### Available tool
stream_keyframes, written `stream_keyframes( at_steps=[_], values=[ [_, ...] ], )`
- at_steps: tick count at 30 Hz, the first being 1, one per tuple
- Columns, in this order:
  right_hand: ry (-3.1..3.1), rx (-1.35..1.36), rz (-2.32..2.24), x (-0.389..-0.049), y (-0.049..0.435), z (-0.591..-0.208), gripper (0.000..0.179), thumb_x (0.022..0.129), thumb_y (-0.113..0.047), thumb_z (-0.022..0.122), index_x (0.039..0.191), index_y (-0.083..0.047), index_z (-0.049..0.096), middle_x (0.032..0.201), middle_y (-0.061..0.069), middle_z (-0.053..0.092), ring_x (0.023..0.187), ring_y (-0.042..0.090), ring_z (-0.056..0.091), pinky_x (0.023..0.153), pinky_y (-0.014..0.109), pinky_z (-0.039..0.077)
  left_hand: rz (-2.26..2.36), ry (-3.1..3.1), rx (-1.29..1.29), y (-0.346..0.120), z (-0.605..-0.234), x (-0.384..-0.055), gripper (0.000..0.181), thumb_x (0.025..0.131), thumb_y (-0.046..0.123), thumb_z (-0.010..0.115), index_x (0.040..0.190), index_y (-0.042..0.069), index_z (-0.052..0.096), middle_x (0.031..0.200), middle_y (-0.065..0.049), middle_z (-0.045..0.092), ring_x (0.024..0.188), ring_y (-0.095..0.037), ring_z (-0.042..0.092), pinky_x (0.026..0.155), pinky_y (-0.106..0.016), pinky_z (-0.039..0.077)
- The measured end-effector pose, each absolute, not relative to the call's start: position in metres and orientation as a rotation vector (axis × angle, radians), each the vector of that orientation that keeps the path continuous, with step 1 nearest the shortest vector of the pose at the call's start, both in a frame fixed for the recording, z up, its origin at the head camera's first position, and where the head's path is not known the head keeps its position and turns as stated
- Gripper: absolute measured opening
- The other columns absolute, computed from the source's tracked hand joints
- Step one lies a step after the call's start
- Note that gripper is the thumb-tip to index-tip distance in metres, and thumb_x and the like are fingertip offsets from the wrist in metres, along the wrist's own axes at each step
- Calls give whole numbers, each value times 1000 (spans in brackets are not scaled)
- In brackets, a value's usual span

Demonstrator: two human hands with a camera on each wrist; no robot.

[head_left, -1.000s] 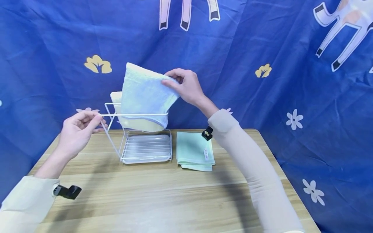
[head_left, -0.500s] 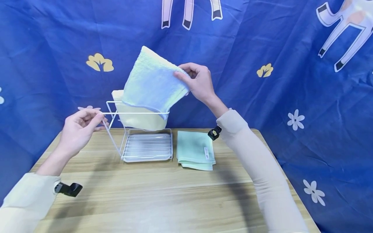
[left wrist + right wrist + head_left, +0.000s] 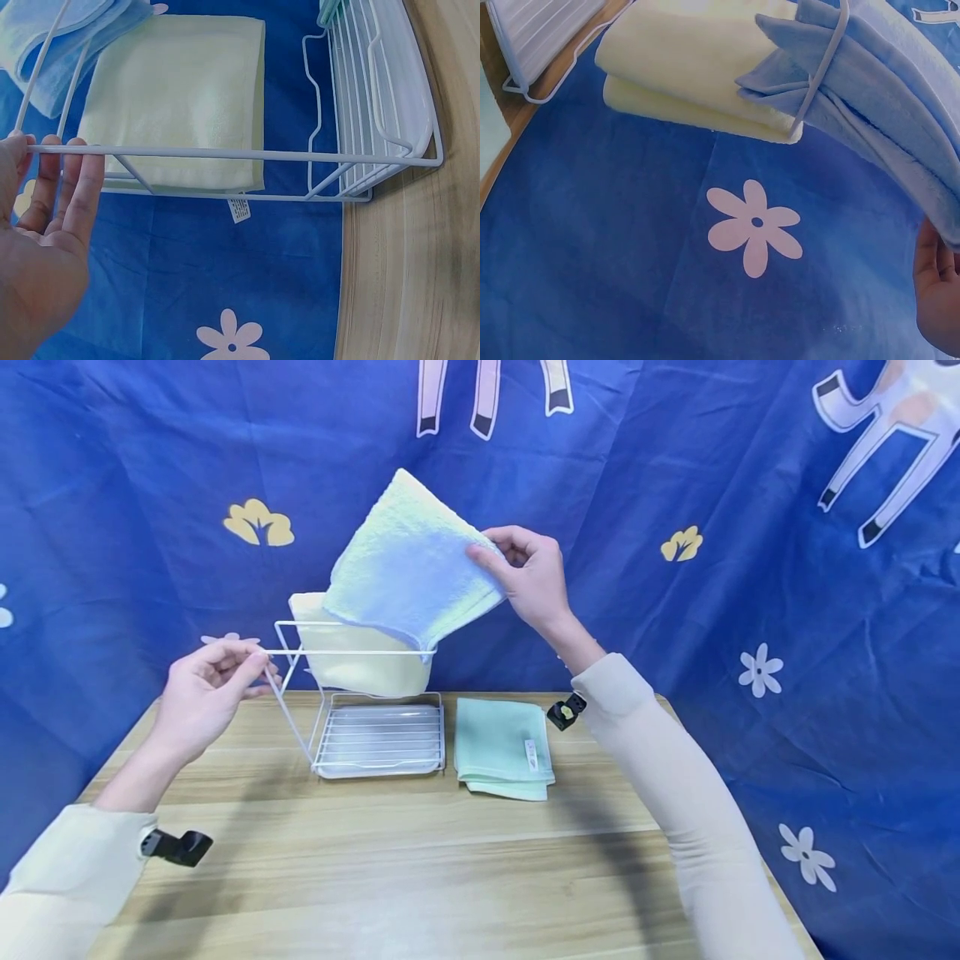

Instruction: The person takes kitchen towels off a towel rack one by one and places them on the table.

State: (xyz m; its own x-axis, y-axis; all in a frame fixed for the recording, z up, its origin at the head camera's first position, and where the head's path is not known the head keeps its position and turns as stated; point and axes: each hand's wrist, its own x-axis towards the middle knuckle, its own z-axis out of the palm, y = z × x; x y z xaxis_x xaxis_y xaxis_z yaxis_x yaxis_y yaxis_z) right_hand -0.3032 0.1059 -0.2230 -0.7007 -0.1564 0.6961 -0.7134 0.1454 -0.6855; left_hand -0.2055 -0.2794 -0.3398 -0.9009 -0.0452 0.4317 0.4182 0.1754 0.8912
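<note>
In the head view my left hand [image 3: 198, 702] grips the upper left corner of a white wire rack [image 3: 352, 652], thumb and fingers about the bar. A folded light blue towel [image 3: 416, 564] slants above the rack, its right edge pinched between thumb and fingers of my right hand [image 3: 538, 578]. The blue towel's lower corner is at the right end of the rack's front top bar; contact there is unclear. A folded pale yellow towel [image 3: 176, 97] hangs over the rear top bar. In the right wrist view, loose blue folds sit behind a white bar.
A shallow white tray [image 3: 382, 718] lies under the wires at the rack's base. Right of it on the wooden table [image 3: 420, 877] is a folded mint green towel [image 3: 495, 739] with a white label. A blue patterned curtain [image 3: 600, 485] stands behind the table.
My right hand has moved up and to the right, lifting the blue towel off most of the front bar and tilting it. My left hand has stayed on the rack's corner.
</note>
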Motion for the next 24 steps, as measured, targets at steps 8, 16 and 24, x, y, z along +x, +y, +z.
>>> stream_keyframes(
  at_steps=[8,16,24],
  values=[
    [-1783,839,1628,-297,112,-227,17,94,-5,79,105,7,78,69,-14,66,57,10,50,51,23,37,-1852,-2031,-420,-280,-341,-205,13,103,1,64,107,9,73,91,9,78,80,0,77,73,-13,66],
    [-1719,808,1682,-288,123,-225,12,93,-2,79,103,5,79,69,-12,68,56,9,48,52,22,37,-1941,-1958,-488,-281,-343,-206,14,103,-3,62,107,6,73,91,5,79,80,-3,78,74,-14,66],
    [-1719,784,1679,-278,138,-229,14,93,-2,79,104,6,78,72,-14,72,56,6,54,49,20,38,-1886,-2005,-435,-280,-342,-206,12,103,1,63,106,8,73,91,7,78,79,-2,77,74,-14,66]
  ],
)
